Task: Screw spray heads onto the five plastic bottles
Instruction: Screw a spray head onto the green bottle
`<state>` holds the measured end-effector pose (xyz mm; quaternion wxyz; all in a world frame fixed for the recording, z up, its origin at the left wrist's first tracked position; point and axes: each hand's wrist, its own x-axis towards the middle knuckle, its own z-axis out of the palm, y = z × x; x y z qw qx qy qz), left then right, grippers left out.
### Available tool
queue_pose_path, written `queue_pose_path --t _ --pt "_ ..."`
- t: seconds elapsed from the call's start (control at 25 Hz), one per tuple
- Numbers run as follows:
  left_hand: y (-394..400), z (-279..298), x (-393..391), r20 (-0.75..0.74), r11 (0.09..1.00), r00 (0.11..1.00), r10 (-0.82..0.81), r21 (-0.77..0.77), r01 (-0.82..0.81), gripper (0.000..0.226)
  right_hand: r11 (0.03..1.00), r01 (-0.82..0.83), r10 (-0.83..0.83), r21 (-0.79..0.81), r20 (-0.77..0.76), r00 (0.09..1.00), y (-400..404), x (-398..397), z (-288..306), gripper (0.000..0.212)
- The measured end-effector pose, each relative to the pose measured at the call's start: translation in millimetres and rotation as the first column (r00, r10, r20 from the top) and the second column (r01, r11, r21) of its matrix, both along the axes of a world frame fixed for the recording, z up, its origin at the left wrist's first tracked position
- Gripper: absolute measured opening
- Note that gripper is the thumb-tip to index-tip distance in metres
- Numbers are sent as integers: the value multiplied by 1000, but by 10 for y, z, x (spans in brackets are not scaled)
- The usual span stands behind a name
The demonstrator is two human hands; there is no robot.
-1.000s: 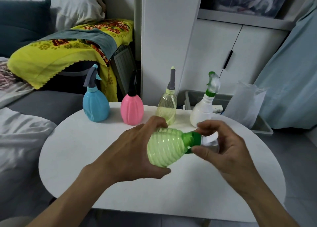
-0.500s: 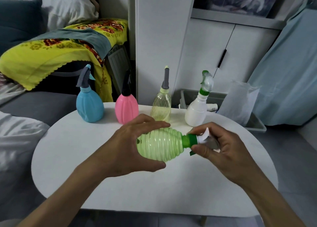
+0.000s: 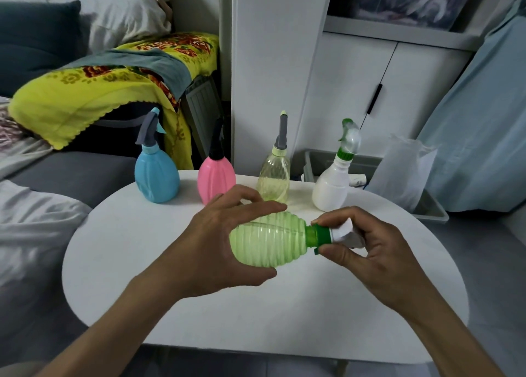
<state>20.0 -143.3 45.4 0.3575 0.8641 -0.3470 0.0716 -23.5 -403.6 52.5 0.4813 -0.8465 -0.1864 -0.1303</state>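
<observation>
Two hands are closed on one green bottle (image 3: 267, 243), held sideways above the bench (image 3: 119, 251): body gripped by the left hand (image 3: 216, 243), spray head (image 3: 338, 234) pinched by the right hand (image 3: 367, 248).

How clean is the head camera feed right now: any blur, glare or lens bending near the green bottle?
Head view: the green bottle and both hands, left hand and right hand, are fairly sharp; the white table is evenly lit with soft shadows and no hard glare; the wide lens bows the cabinet edges, and the bedding at the left edge looks smeared.
</observation>
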Motion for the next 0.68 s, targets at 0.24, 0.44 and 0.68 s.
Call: queue_pose_path --t 0.24,0.44,0.68 --pt "-62 -47 0 97 1000 995 13 -13 -12 80 989 37 -20 145 -116 993 53 23 -39 18" --pt "-71 -43 30 124 1000 992 11 21 -14 80 996 -20 29 81 -116 993 27 -12 -46 27" --pt "-73 -36 3 165 997 986 -13 76 1 80 1000 -28 29 11 -173 985 3 -13 -28 20"
